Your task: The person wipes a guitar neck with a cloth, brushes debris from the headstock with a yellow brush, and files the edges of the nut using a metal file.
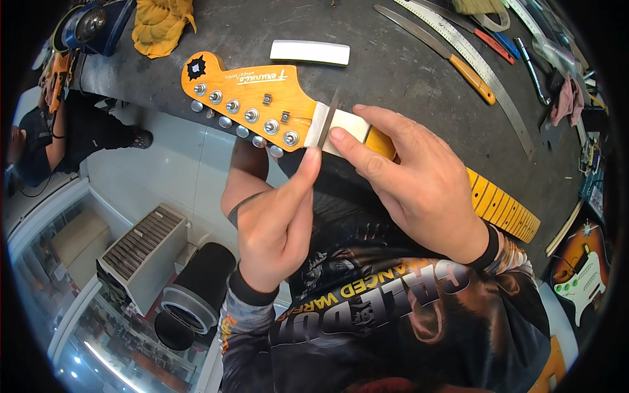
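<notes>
An electric guitar neck (pixel 503 203) with an amber headstock (pixel 298 98) lies across the bench edge, tuning posts facing up. White covering (pixel 350 122) wraps the first frets, and a white strip (pixel 316 123) sits against the headstock on the other side of the nut slot. Between them a thin flat metal blade (pixel 331 116) stands on edge across the neck. My left hand (pixel 272 226) pinches its near end with thumb and curled fingers. My right hand (pixel 436 187) grips the neck from above, its thumb on the white covering beside the blade.
A white block (pixel 310 53) lies beyond the neck. Farther right are a long steel ruler (pixel 508 108), an orange-handled tool (pixel 473 80) and several other tools. A yellow cloth (pixel 160 29) lies far left. A person (pixel 69 128) is at left; a guitar body (pixel 582 278) is at right.
</notes>
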`<state>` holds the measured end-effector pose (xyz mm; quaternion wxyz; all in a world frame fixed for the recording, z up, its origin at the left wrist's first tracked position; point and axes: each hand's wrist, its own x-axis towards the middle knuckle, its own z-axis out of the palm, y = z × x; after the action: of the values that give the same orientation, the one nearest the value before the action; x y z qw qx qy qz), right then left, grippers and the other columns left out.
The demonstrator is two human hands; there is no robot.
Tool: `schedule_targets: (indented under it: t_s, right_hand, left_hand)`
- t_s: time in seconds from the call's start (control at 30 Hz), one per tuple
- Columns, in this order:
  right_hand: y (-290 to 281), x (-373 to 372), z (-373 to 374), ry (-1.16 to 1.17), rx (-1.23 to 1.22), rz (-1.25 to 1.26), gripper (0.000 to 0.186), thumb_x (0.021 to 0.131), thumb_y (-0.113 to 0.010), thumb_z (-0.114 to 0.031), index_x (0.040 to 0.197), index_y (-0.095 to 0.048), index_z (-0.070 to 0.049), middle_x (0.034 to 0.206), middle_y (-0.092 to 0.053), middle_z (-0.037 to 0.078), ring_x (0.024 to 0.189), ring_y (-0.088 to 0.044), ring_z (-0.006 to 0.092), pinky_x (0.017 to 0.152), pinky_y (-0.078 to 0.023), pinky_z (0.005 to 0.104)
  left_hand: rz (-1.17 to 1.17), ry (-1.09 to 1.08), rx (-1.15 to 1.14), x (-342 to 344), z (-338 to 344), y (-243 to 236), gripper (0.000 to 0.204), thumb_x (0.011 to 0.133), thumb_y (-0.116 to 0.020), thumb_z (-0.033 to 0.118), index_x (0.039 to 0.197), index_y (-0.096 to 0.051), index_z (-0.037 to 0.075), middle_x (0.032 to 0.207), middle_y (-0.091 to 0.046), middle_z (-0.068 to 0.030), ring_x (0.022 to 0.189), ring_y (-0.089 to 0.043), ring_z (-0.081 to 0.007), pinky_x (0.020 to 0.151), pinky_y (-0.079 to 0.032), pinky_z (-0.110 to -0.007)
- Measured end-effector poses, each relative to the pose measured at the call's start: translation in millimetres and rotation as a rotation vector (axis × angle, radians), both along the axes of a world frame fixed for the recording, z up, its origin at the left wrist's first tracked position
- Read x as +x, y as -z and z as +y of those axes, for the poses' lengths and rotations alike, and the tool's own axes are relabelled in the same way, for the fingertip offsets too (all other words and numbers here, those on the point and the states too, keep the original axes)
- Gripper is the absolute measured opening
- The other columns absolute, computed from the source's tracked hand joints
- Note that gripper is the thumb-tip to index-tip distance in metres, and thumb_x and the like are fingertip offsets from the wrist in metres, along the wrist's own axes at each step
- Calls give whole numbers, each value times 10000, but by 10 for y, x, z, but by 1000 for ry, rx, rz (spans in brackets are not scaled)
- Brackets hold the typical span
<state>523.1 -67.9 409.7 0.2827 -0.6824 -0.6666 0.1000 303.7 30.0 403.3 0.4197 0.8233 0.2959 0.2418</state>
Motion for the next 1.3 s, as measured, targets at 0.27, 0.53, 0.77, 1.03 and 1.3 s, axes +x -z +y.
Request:
schedule_targets:
  t_s: [0.27, 0.53, 0.77, 1.03, 1.3]
  right_hand:
    - [-25, -7, 4, -13, 2, 2, 550, 900, -844, -40, 1423, -803, -206, 1393, -743, 171, 1153, -771, 347, 939, -638, 417]
    - [-16, -5, 16, -25, 5, -12, 586, 890, -838, -5, 1438, -790, -208, 1401, -732, 173, 1115, -776, 348, 914, -640, 417]
    - [-21, -5, 15, -29, -4, -28, 629, 888, -825, 7, 1468, -777, -232, 1412, -722, 166, 1120, -773, 345, 911, -640, 417]
    - [-3, -14, 6, -29, 4, -21, 651, 885, -820, 18, 1480, -780, -243, 1407, -723, 165, 1105, -771, 339, 908, -639, 412]
    - [-8, -22, 36, -38, 18, -44, 665, 871, -808, 41, 1473, -789, -242, 1399, -726, 165, 1082, -767, 333, 889, -636, 406]
  left_hand:
    - [-303, -143, -527, -547, -350, 221, 449, 1081, -545, -105, 1513, -665, -126, 692, -605, 9, 574, -523, -55, 547, -375, -244]
    - [-361, -139, -714, -452, -303, 251, 453, 1135, -515, -58, 1575, -595, -130, 719, -582, 13, 564, -475, -46, 544, -348, -236]
    - [-397, -79, -733, -507, -326, 331, 444, 1136, -510, -58, 1563, -609, -131, 716, -582, 23, 557, -464, -43, 538, -343, -241]
    - [-235, -118, -613, -109, -134, 98, 494, 1083, -584, -134, 1566, -654, -58, 906, -720, -30, 648, -546, -46, 615, -428, -215]
    - [-41, -52, -235, -232, -149, 42, 510, 990, -641, -195, 1490, -693, -107, 1030, -834, -187, 677, -716, -152, 652, -543, -306]
